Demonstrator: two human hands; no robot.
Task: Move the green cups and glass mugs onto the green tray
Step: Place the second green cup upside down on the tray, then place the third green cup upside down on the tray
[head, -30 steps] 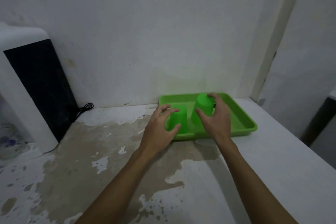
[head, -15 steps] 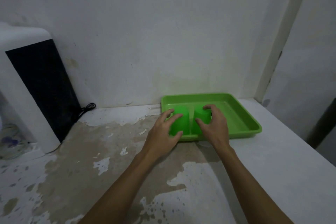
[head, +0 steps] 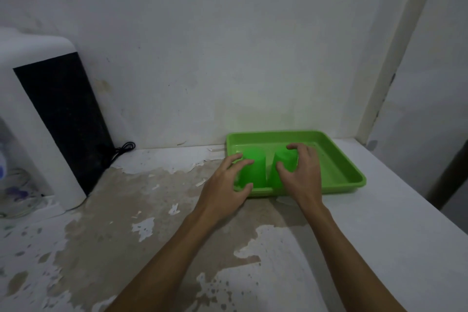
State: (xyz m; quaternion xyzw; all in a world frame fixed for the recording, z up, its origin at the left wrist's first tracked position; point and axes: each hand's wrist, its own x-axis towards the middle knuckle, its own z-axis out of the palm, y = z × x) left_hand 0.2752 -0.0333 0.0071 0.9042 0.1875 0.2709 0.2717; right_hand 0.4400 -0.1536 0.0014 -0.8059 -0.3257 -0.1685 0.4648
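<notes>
A green tray [head: 336, 170] lies against the back wall on the worn counter. Two green cups stand upside down, side by side, in its near left part. My left hand [head: 225, 185] curls around the left green cup [head: 255, 172], fingers on its far side and thumb on its near side. My right hand [head: 304, 175] wraps the right green cup [head: 286, 157], with fingers over its top and thumb on its front. The lower edges of both cups are hidden behind the tray's near rim.
A white appliance with a black panel [head: 50, 114] stands at the left, with a black cable [head: 121, 149] coiled by the wall. A blurred glass item with purple print [head: 15, 192] sits at the far left. The counter's edge drops off at the right [head: 430, 210].
The right cup, raised above the tray a second ago, has come down beside the left cup on the tray floor. Both hands stay around their cups.
</notes>
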